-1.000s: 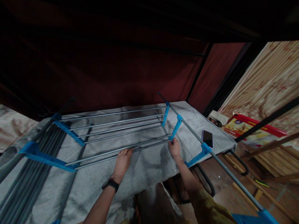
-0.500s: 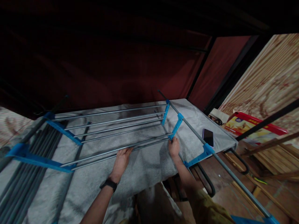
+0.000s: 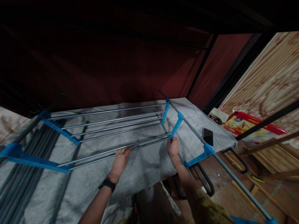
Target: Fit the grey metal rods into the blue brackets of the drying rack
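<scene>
A partly assembled rack of grey metal tubes and blue plastic brackets lies across a grey cloth surface (image 3: 149, 168). My left hand (image 3: 121, 160), with a dark band on its wrist, has its fingers closed around the lower front tube (image 3: 93, 161). Further right, my right hand (image 3: 173, 147) pinches the tube's end where it meets a blue bracket (image 3: 177, 126); its fingertips are partly hidden. The front tubes run left to another blue bracket (image 3: 39, 160). Behind them, several crosswise tubes (image 3: 112, 119) join the back pair of brackets.
Several loose grey tubes (image 3: 25, 168) lie at the left under the rack. A phone (image 3: 207, 137) rests on the cloth at the right. Beyond the edge are a red and yellow box (image 3: 252, 126), wooden pieces (image 3: 268, 161) and a long side tube (image 3: 240, 183) sticking out.
The rack's left end has shifted slightly left in view. Both hands keep nearly the same places on it.
</scene>
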Demonstrator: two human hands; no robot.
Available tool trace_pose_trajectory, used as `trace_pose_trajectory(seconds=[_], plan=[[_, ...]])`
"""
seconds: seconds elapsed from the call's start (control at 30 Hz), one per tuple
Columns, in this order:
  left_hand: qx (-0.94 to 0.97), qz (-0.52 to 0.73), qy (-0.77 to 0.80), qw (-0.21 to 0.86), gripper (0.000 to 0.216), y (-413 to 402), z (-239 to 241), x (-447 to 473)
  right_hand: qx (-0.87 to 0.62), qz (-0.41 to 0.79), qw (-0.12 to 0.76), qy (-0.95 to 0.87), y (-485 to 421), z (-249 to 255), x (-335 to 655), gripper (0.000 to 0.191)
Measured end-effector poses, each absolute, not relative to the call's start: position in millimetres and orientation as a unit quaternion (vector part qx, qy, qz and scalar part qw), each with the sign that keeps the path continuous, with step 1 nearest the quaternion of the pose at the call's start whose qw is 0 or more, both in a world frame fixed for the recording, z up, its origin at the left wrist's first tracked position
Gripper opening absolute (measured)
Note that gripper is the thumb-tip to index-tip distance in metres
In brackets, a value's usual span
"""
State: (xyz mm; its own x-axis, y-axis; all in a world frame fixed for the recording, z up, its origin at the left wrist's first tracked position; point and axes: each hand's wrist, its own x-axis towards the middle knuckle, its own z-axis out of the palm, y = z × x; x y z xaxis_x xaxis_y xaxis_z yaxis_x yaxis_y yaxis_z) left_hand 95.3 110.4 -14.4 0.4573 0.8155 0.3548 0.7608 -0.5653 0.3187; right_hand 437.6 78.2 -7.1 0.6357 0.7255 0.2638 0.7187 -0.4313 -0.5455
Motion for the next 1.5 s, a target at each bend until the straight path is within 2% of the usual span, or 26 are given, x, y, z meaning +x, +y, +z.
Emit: trace_pose_trajectory(seconds=[1.03,1.5], plan=[[0.851,0.237,0.463,0.073,0.047,110.8,-10.7,96.4,-0.846,0.003,0.323,-0.425,78.4,-11.2,436.1,0.018],[0.841,0.263,0.466,0.077,0.038,104.0,-2.5,99.6,-0.834,0.024,0.348,-0.427,74.2,1.1,435.4,0.023]])
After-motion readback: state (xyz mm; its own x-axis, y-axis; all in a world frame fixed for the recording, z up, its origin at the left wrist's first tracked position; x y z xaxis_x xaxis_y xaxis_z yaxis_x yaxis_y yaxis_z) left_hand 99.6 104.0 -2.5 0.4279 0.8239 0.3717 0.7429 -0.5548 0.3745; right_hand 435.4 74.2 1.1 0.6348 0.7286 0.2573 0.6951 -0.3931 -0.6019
